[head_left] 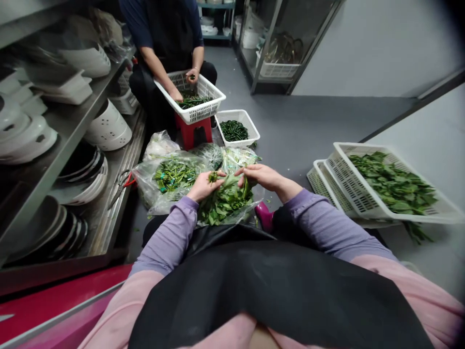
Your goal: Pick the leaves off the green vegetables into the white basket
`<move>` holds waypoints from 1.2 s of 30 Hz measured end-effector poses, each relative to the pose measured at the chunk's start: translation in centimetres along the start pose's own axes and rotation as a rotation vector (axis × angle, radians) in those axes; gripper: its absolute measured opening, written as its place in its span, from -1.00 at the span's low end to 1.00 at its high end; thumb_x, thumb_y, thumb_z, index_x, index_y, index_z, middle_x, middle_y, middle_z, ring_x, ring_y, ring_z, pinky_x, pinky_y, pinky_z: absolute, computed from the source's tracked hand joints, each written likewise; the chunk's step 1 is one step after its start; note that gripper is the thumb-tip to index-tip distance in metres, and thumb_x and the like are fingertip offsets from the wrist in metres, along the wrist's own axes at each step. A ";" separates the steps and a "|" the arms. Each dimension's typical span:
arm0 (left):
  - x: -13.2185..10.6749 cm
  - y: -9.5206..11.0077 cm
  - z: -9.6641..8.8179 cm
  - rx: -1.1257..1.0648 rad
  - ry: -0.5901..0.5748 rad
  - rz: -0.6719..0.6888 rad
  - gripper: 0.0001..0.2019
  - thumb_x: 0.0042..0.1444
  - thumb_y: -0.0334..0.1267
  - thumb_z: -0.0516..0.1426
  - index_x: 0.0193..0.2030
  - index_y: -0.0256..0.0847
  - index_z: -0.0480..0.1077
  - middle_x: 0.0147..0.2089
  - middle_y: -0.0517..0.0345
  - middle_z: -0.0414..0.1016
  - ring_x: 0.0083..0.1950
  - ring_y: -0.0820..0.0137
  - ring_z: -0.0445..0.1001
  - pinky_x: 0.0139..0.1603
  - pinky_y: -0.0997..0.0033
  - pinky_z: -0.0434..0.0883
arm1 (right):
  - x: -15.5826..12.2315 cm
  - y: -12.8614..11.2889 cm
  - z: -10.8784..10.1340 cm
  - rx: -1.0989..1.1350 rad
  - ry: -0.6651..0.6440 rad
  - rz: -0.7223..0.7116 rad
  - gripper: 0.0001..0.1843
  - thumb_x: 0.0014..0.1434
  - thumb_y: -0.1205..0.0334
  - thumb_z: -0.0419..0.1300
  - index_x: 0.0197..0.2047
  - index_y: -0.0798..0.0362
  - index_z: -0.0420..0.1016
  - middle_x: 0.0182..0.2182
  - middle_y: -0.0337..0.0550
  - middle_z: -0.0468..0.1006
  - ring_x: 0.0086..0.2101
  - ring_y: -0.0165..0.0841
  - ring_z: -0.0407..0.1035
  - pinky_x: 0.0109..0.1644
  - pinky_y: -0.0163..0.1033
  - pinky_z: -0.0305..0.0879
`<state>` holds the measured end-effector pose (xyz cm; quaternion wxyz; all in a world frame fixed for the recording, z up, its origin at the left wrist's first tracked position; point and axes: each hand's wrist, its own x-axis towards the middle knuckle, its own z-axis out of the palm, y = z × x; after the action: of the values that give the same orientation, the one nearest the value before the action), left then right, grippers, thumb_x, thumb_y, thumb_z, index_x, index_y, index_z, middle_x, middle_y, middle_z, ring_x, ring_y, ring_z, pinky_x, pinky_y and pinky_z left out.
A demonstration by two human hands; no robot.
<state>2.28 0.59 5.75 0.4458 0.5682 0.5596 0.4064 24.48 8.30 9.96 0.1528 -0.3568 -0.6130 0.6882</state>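
My left hand is closed around a small bunch of green stems, their cut ends poking out above the fingers. Opposite it, my right hand pinches a leafy green stalk between thumb and fingers. Below both hands a heap of leafy greens lies in an opened clear plastic bag at my lap. Just beyond my left hand is another clear bag with bundled green stems inside.
A co-worker sits ahead, hands in a white basket of green peppers on a red stool. A smaller basket holds more peppers. At right, stacked baskets hold leafy greens. Left are dish shelves and red-handled scissors.
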 end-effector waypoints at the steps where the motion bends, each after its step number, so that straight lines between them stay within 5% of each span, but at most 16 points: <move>1: -0.2 0.4 0.3 -0.073 -0.056 0.023 -0.61 -0.05 -0.10 0.19 -0.13 -0.32 0.46 -0.56 0.20 0.40 -0.47 0.45 0.36 -0.31 0.46 0.30 | 0.3 0.0 0.9 -0.068 -0.122 0.042 -0.51 0.01 -0.14 0.20 -0.21 0.13 0.52 -0.46 -0.10 0.58 -0.46 -0.39 0.41 -0.31 -0.25 0.33; 4: -0.6 0.8 0.8 -0.236 -0.186 0.009 -0.62 -0.09 -0.05 0.22 -0.23 -0.34 0.48 -0.57 0.20 0.38 -0.48 0.48 0.34 -0.33 0.47 0.28 | 1.3 -0.3 3.0 -0.221 -0.396 0.080 -0.57 0.03 -0.11 0.19 -0.34 0.13 0.57 -0.56 -0.17 0.55 -0.46 -0.43 0.38 -0.25 -0.29 0.30; 7: -0.8 0.6 0.7 -0.313 -0.137 -0.034 -0.69 -0.12 -0.06 0.24 -0.41 -0.32 0.45 -0.58 0.21 0.35 -0.52 0.51 0.29 -0.42 0.49 0.24 | 1.8 -0.4 3.7 -0.271 -0.497 0.147 -0.62 0.00 -0.08 0.22 -0.43 0.11 0.56 -0.64 -0.23 0.49 -0.51 -0.45 0.33 -0.27 -0.30 0.27; 10: -1.0 0.5 0.3 -0.260 -0.075 -0.008 -0.69 -0.10 -0.05 0.23 -0.52 -0.30 0.38 -0.61 0.22 0.31 -0.55 0.54 0.24 -0.46 0.50 0.20 | 1.6 0.1 3.4 -0.168 -0.438 0.175 -0.59 0.01 -0.12 0.20 -0.45 0.12 0.52 -0.70 -0.29 0.39 -0.60 -0.49 0.23 -0.38 -0.32 0.21; 16: -1.3 1.1 0.3 -0.162 -0.151 0.074 -0.65 0.01 -0.01 0.15 -0.49 -0.32 0.40 -0.56 0.15 0.39 -0.49 0.50 0.31 -0.38 0.48 0.26 | 0.8 1.6 4.1 0.079 -0.300 0.172 -0.58 -0.01 -0.11 0.23 -0.49 0.13 0.42 -0.76 -0.39 0.19 -0.67 -0.57 0.03 -0.52 -0.37 0.01; 20: -1.5 1.3 0.4 -0.179 -0.168 0.080 -0.68 -0.01 -0.03 0.18 -0.41 -0.33 0.43 -0.53 0.15 0.41 -0.48 0.50 0.32 -0.37 0.49 0.27 | 0.6 1.2 4.6 0.153 -0.218 0.162 -0.54 -0.03 -0.16 0.22 -0.45 0.14 0.47 -0.77 -0.37 0.17 -0.64 -0.51 0.12 -0.50 -0.35 0.08; 25: -1.6 1.4 0.2 -0.335 -0.090 0.067 -0.74 -0.05 -0.10 0.22 -0.46 -0.30 0.39 -0.54 0.18 0.41 -0.48 0.51 0.35 -0.36 0.49 0.29 | 0.7 1.7 2.6 -0.065 -0.170 0.179 -0.49 -0.01 -0.21 0.16 -0.40 0.13 0.52 -0.70 -0.27 0.34 -0.62 -0.47 0.20 -0.48 -0.32 0.13; 28: -1.6 1.4 -0.3 -0.407 -0.032 0.041 -0.77 -0.06 -0.14 0.22 -0.48 -0.29 0.37 -0.56 0.21 0.39 -0.50 0.52 0.33 -0.38 0.50 0.28 | 0.9 2.1 0.3 -0.578 0.080 0.113 -0.63 0.00 -0.06 0.20 -0.51 0.10 0.52 -0.61 -0.18 0.46 -0.52 -0.38 0.31 -0.36 -0.27 0.20; 30: -1.6 1.3 -0.6 -0.415 -0.019 0.027 -0.77 -0.07 -0.15 0.23 -0.47 -0.29 0.38 -0.56 0.20 0.40 -0.50 0.52 0.33 -0.38 0.49 0.28 | 0.9 1.6 -0.6 -0.879 0.368 -0.055 -0.75 0.03 0.09 0.18 -0.49 0.08 0.55 -0.47 -0.10 0.54 -0.36 -0.28 0.38 -0.20 -0.19 0.23; 32: -1.6 1.2 -0.8 -0.399 -0.029 0.029 -0.77 -0.07 -0.15 0.23 -0.46 -0.30 0.39 -0.55 0.19 0.41 -0.49 0.51 0.34 -0.37 0.49 0.28 | 0.7 0.7 -0.5 -0.933 0.500 -0.277 -0.77 0.08 0.17 0.12 -0.35 0.06 0.58 -0.29 -0.05 0.56 -0.19 -0.24 0.38 -0.05 -0.14 0.20; 34: -1.6 1.2 -0.8 -0.378 -0.036 0.042 -0.77 -0.06 -0.15 0.23 -0.46 -0.30 0.39 -0.54 0.18 0.41 -0.49 0.52 0.34 -0.36 0.49 0.28 | 0.4 -0.3 0.5 -0.779 0.327 -0.365 -0.72 0.13 0.15 0.06 -0.23 0.05 0.56 -0.22 -0.08 0.56 -0.16 -0.27 0.38 -0.03 -0.16 0.21; 36: -1.5 1.1 -0.7 -0.353 -0.023 0.058 -0.76 -0.05 -0.13 0.22 -0.46 -0.30 0.40 -0.54 0.18 0.41 -0.49 0.51 0.34 -0.35 0.49 0.28 | 0.2 -0.9 1.9 -0.594 0.000 -0.264 -0.68 0.13 0.07 0.07 -0.21 0.06 0.55 -0.31 -0.13 0.57 -0.28 -0.33 0.40 -0.13 -0.22 0.25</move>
<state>1.84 -0.84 7.10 0.5331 0.5017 0.4576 0.5047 22.86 7.25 10.78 0.1300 -0.3032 -0.8281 0.4533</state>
